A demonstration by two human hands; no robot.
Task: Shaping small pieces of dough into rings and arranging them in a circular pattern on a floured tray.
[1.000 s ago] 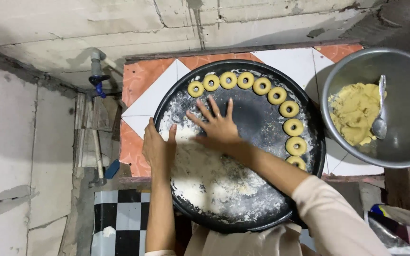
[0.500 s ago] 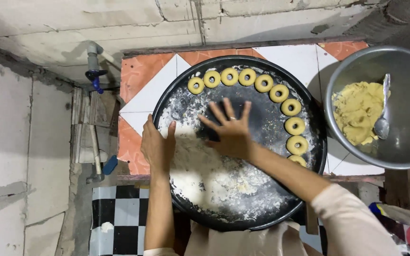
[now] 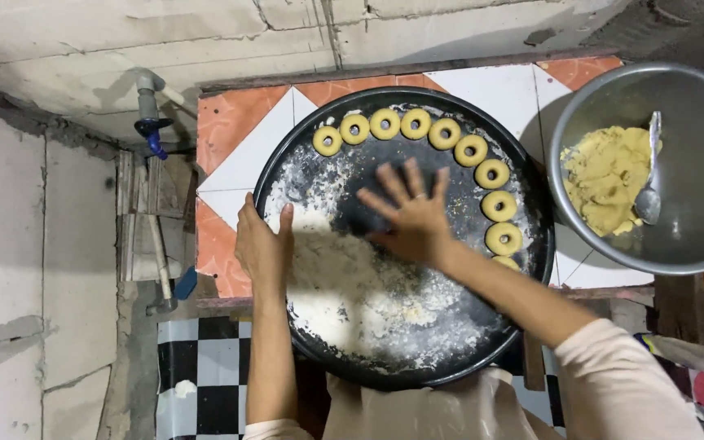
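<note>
On the table: a big round black metal tray [image 3: 523,269] sits on a top of orange and white tiles [image 3: 238,122].
Tray middle: a patch of white flour [image 3: 352,285] is spread over the near half of the tray, thick on the left and thin at the edges.
Right hand: the right hand [image 3: 411,216] lies flat on the tray floor, palm down, right at the far edge of the flour.
Right fingers: the fingers [image 3: 386,181] are spread wide apart and straight. They hold nothing.
Left hand: the left hand [image 3: 262,244] is on the left rim of the tray.
Left fingers: they are curled over the rim, with the thumb inside the tray beside the flour. They grip the rim.
Dough rings: small yellow dough rings [image 3: 385,124] sit in a curved row along the far and right side of the tray, each one near the next. They are apart from both hands.
Bowl: a round grey metal bowl [image 3: 694,236] stands just beside the tray on the right.
Inside the bowl: a lump of yellow dough [image 3: 605,175] and a metal spoon [image 3: 649,191] lying on its right side.
Left side: a grey pipe with a blue tap [image 3: 151,122] is on the wall, well apart from the tray.
Below: a black and white checked floor [image 3: 205,367].
</note>
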